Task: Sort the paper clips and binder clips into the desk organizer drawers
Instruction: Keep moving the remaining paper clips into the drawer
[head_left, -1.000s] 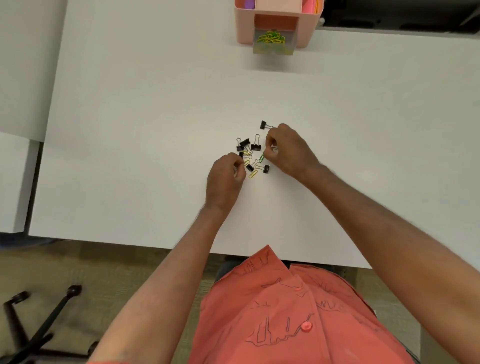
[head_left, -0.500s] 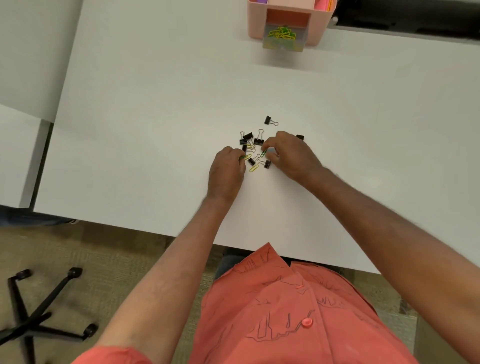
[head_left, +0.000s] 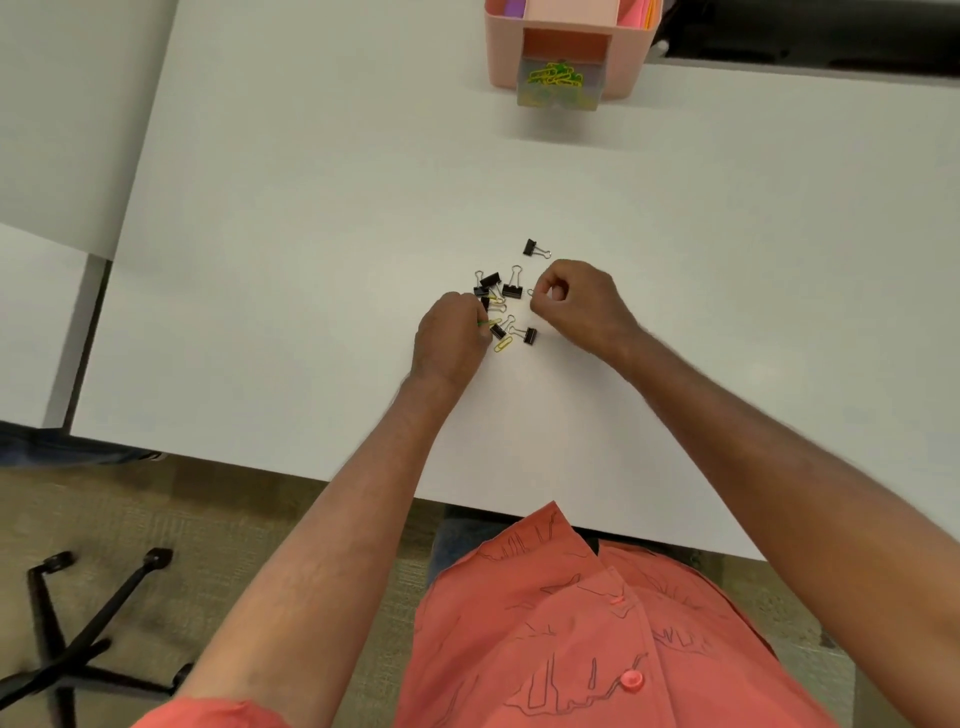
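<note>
— White desk (head_left: 311, 260), clips heaped mid-table; why?

— Easy picking. Left hand (head_left: 449, 340) pinches a green paper clip (head_left: 485, 322); right hand (head_left: 576, 306) curls shut, contents unclear. Binder clips (head_left: 511, 288) lie between them; the organizer drawer (head_left: 561, 83) stands open, well apart, probably awaiting more.

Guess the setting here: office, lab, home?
Probably an office or desk workspace. A plain white desk holds a pink desk organizer with an open drawer of paper clips, a swivel chair base stands on low carpet, and black binder clips lie between both hands.
</note>
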